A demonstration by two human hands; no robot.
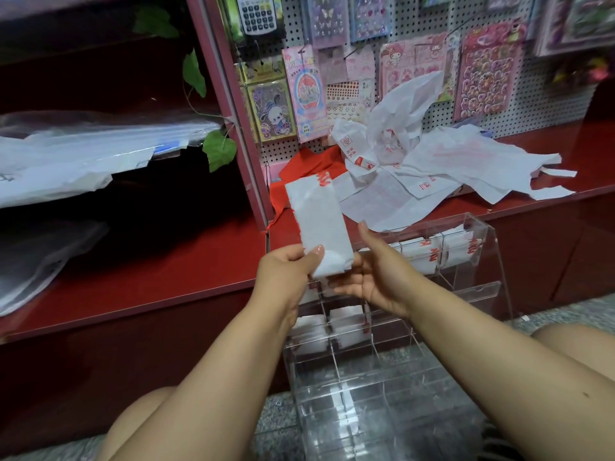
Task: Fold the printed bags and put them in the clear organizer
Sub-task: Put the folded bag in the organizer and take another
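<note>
A folded white bag with red print (317,221) stands upright in the air above the clear organizer (482,257). My left hand (286,271) pinches its lower end, thumb on the front. My right hand (372,271) sits just behind and below the bag, palm up with fingers straight, thumb raised. The tiered organizer stands on the floor against the red shelf, and several of its compartments hold folded bags (419,257). A loose heap of unfolded printed bags (442,158) lies on the red shelf behind.
A red cloth or bag (309,171) lies left of the heap. A pegboard with sticker packs (416,61) backs the shelf. Clear plastic sheets (66,161) fill the dark shelf at left. My knees (575,344) frame the organizer.
</note>
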